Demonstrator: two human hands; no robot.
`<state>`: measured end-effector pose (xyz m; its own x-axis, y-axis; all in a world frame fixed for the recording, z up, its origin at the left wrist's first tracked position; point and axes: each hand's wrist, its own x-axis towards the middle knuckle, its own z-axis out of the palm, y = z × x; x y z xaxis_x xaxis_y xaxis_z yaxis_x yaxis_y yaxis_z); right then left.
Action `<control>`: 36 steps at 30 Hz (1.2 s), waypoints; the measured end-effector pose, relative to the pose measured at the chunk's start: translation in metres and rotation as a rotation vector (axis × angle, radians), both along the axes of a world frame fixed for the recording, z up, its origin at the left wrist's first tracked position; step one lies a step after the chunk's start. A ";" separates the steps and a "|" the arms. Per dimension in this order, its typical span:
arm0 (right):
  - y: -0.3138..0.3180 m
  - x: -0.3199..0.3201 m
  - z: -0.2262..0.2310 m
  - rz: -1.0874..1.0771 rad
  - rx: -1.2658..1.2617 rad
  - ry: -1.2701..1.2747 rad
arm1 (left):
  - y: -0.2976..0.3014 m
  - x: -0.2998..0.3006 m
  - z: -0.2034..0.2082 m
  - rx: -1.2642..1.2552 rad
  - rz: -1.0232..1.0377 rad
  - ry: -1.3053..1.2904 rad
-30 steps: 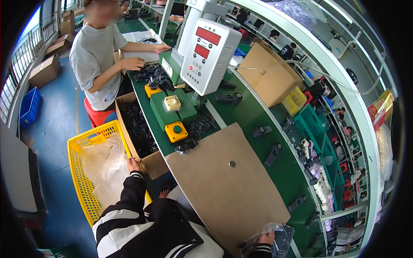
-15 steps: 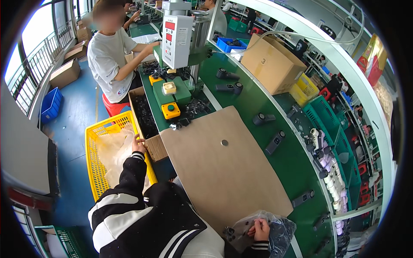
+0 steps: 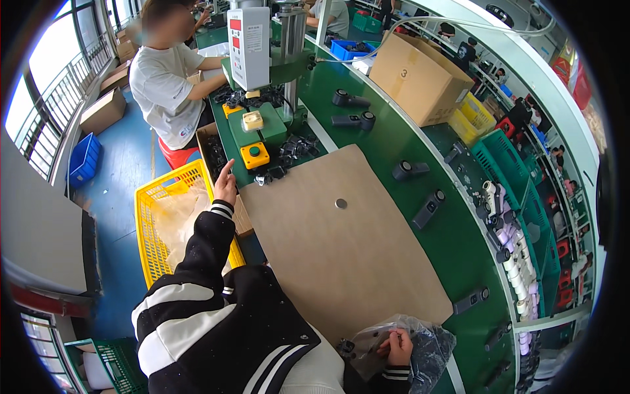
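Note:
My left hand [image 3: 226, 186] is raised above the edge between the yellow basket [image 3: 146, 240] and the bench, index finger stretched forward, holding nothing. Ahead of it lie small black parts [image 3: 270, 175] beside the yellow button box [image 3: 254, 156] of a green press [image 3: 248, 49]. At the near right, my right hand [image 3: 398, 347] is closed over a clear plastic bag [image 3: 433, 351] of dark parts; whatever its fingertips pinch is too small to make out. A few black pieces [image 3: 346, 346] lie by the bag. One round silver disc [image 3: 340, 203] rests on the brown mat [image 3: 328, 256].
Black handheld devices [image 3: 430, 209] stand along the green bench [image 3: 387, 197] to the right. A large carton [image 3: 420, 79] is at the far right, green crates [image 3: 502, 161] beyond. A seated person [image 3: 167, 92] works at the far left beside a carton of black parts [image 3: 213, 154].
My left hand has lifted from the basket's edge and moved forward toward the press, its index finger now extended. The right hand stays at the plastic bag. The view has shifted slightly.

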<state>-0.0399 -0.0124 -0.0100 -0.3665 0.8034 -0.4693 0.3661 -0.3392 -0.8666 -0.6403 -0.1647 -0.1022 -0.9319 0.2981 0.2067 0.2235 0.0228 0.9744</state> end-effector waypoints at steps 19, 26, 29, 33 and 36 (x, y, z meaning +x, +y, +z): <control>0.010 -0.009 -0.018 -0.423 0.157 -0.340 | -0.116 -0.302 -0.041 -0.026 0.501 -0.441; 0.005 -0.008 -0.015 -0.632 0.234 -0.669 | -0.156 -0.485 -0.105 -0.336 0.571 -0.190; 0.031 -0.012 -0.047 -0.626 0.258 -0.696 | -0.221 -0.531 -0.202 -0.527 0.631 -0.089; 0.013 -0.006 -0.042 -0.710 0.435 -0.822 | -0.181 -0.397 -0.264 -0.233 0.505 -0.381; 0.022 -0.010 -0.036 -0.700 0.321 -0.892 | -0.183 -0.303 -0.277 0.131 0.389 -0.499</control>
